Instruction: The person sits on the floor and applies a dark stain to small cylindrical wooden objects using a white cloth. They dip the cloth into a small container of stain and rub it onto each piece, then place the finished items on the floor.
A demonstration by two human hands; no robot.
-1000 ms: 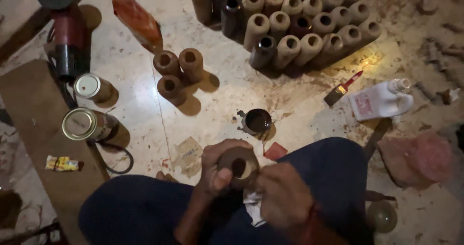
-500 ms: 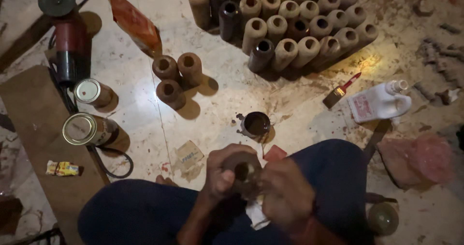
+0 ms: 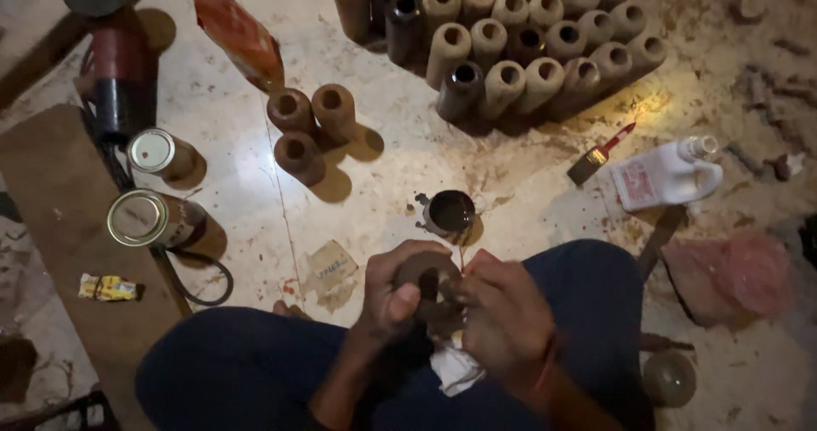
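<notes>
I sit on the floor with my legs crossed. My left hand is wrapped around a brown hollow cylinder held above my lap, its open end facing up. Against the cylinder's right side rests my right hand, fingers closed on a thin stick that reaches its rim. A white cloth hangs below my right hand. Just beyond my hands a small cup of dark liquid stands on the pale floor.
A cluster of several upright brown cylinders stands at the top, three more to the left. Two tins sit on the left by a board. A paintbrush, white jug and pink bag lie right.
My hands have stayed on the cylinder, with the right hand shifting slightly against it. The view has drifted a little.
</notes>
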